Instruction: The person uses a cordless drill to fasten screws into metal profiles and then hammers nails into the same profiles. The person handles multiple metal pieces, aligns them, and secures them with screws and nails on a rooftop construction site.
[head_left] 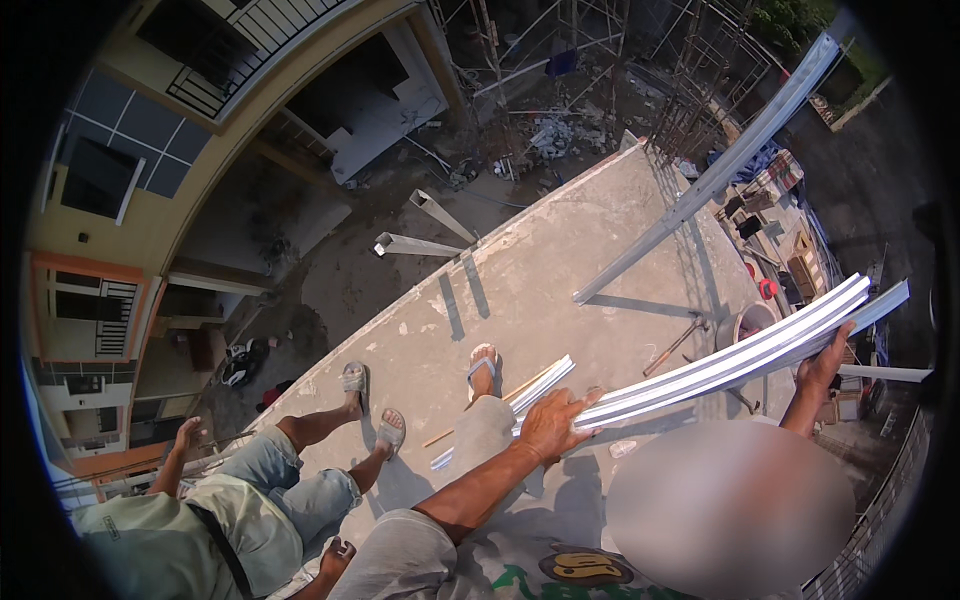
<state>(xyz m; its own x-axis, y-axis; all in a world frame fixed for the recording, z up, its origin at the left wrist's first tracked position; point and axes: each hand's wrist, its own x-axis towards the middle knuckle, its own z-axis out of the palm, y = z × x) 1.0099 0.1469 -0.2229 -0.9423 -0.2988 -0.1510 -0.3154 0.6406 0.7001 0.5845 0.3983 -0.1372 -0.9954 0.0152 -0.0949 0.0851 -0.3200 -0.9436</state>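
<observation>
A bundle of long, shiny ribbed metal channels [720,350] stretches across in front of me, rising to the right. My left hand [555,425] is closed around its near left end. Farther along, my right hand [825,365] grips it from below, close to its right end, where a duller grey channel [885,303] lies alongside. A blurred patch covers most of my right arm's upper part. By my foot, shorter metal strips [545,385] and a thin wooden stick [440,437] lie on the concrete slab [560,250], partly behind my knee.
A co-worker [220,510] in denim shorts stands at my left. The slab's edge drops to a yard; two hollow metal posts [415,245] project there. A long metal beam [690,205] rises ahead. A hammer [675,345] and bucket [755,320] sit beyond the channels.
</observation>
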